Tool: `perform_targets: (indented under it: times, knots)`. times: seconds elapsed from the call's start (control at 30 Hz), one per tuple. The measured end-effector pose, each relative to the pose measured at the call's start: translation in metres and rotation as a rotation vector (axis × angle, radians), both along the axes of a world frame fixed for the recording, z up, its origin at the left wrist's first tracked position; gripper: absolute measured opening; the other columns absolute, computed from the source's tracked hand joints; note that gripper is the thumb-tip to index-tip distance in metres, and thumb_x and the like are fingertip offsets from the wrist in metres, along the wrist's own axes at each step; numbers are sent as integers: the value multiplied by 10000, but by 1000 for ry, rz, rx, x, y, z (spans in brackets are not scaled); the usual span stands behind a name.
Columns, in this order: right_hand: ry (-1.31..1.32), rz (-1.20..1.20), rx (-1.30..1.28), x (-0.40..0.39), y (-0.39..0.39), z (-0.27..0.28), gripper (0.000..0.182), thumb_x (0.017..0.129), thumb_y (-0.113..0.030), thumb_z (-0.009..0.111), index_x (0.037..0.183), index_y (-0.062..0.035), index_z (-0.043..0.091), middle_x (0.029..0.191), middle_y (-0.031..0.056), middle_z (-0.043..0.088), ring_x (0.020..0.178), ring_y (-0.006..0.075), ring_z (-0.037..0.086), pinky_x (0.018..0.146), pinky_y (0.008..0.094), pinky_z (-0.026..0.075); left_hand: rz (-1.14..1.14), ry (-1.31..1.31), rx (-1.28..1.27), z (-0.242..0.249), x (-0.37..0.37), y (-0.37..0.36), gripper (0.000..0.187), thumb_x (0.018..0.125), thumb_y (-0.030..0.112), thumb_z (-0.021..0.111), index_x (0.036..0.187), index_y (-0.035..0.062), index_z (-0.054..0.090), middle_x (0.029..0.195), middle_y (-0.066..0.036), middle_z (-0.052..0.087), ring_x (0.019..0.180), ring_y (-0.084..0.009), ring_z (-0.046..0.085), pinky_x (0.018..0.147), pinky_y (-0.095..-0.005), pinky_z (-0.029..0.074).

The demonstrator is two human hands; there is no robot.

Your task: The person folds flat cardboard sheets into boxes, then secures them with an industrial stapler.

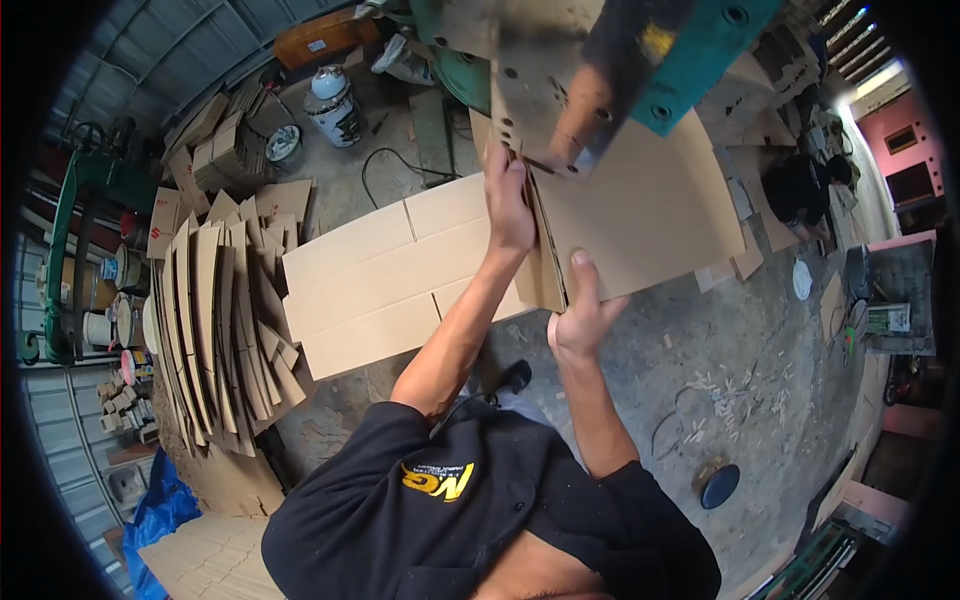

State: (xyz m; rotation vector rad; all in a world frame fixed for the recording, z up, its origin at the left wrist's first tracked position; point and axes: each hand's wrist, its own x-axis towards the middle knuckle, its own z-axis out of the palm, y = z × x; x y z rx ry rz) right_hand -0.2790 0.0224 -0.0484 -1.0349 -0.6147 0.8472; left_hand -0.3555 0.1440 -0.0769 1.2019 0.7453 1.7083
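Note:
A large creased cardboard sheet [370,270] spans the middle of the view, its right part [640,220] folded up along an edge. My left hand [508,200] is closed at the far end of that fold, close beneath the metal plate of a machine [535,80]. At the near end, my right hand [585,310] grips the cardboard, its thumb lying on top and its other fingers mostly hidden underneath. Short slots cut into the sheet show on its left part. The machine's green bar [690,75] hangs over the folded part.
Many cardboard sheets [215,330] stand stacked on the left. A paint bucket [333,112] and another bucket [284,145] are at the back left. Behind the sheet, a black cable [375,165] crosses the floor. A round dark stool [720,487] and scattered scraps [725,400] lie right. Another person [800,190] bends at far right.

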Motion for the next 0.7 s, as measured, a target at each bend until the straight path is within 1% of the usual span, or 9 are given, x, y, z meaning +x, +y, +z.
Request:
perform_targets:
  times: [0.07, 0.13, 0.27, 0.33, 0.4, 0.5, 0.53, 0.6, 0.7]
  knots:
    - [23, 0, 40, -3, 7, 9, 294, 890, -23, 639, 1173, 30, 581, 1137, 92, 620, 1034, 192, 613, 921, 335, 498, -48, -96, -34, 7, 2, 3, 261, 995, 214, 309, 1058, 7, 455, 1066, -186, 678, 886, -182, 622, 841, -291, 478]
    - [54, -9, 31, -6, -3, 8, 265, 892, -31, 642, 1146, 27, 593, 1113, 81, 625, 1010, 186, 617, 906, 335, 503, 13, -11, -67, -20, -4, 10, 591, 951, 155, 376, 1492, -81, 329, 1559, -227, 337, 1456, -303, 293, 1197, -359, 171]
    - [100, 47, 29, 5, -6, 15, 283, 893, -38, 643, 1164, 22, 587, 1118, 70, 624, 1028, 187, 620, 911, 332, 510, -58, -99, -3, -11, -7, -5, 615, 951, 117, 401, 1527, -59, 275, 1578, -215, 312, 1491, -297, 252, 1214, -364, 165]
    - [112, 33, 45, 12, -19, 18, 284, 893, -38, 643, 1165, 18, 587, 1116, 66, 623, 1030, 185, 619, 906, 330, 513, 91, 43, -122, -3, -15, -39, 595, 938, 51, 432, 1510, -54, 307, 1567, -186, 340, 1461, -279, 326, 1182, -362, 260]
    - [110, 20, -30, 27, -49, 15, 335, 894, -39, 636, 1218, 4, 561, 1144, 72, 614, 1057, 184, 614, 906, 324, 514, 108, 191, -218, -46, -28, -73, 486, 929, 15, 473, 1412, -37, 459, 1456, -155, 489, 1326, -240, 495, 1077, -345, 400]
    - [157, 35, -58, 59, -102, 12, 421, 890, -37, 631, 1292, -3, 510, 1193, 82, 597, 1108, 190, 596, 941, 336, 499, -218, 519, -495, -154, -71, -141, 269, 951, 75, 526, 1184, -14, 627, 1061, -90, 692, 1010, -200, 632, 913, -339, 501]
    - [161, 10, -57, 70, -118, 12, 421, 890, -37, 631, 1292, -3, 510, 1193, 82, 597, 1108, 190, 596, 941, 336, 499, -333, 653, -579, -173, -86, -171, 249, 947, 53, 533, 1166, -25, 624, 995, -83, 685, 923, -186, 650, 844, -326, 523]
    - [171, 38, -108, 92, -153, 17, 492, 878, -33, 620, 1343, -1, 461, 1228, 96, 582, 1151, 216, 579, 992, 355, 474, -627, 468, -688, -231, -109, -225, 222, 931, 8, 540, 1131, -33, 627, 958, -83, 673, 850, -158, 652, 770, -300, 533]
    - [235, -25, -127, 124, -200, 19, 530, 861, -30, 613, 1363, 5, 447, 1251, 114, 576, 1179, 248, 569, 1029, 371, 451, -727, 574, -924, -204, -108, -272, 205, 933, 11, 577, 1128, -31, 626, 939, -77, 678, 822, -132, 643, 761, -285, 535]
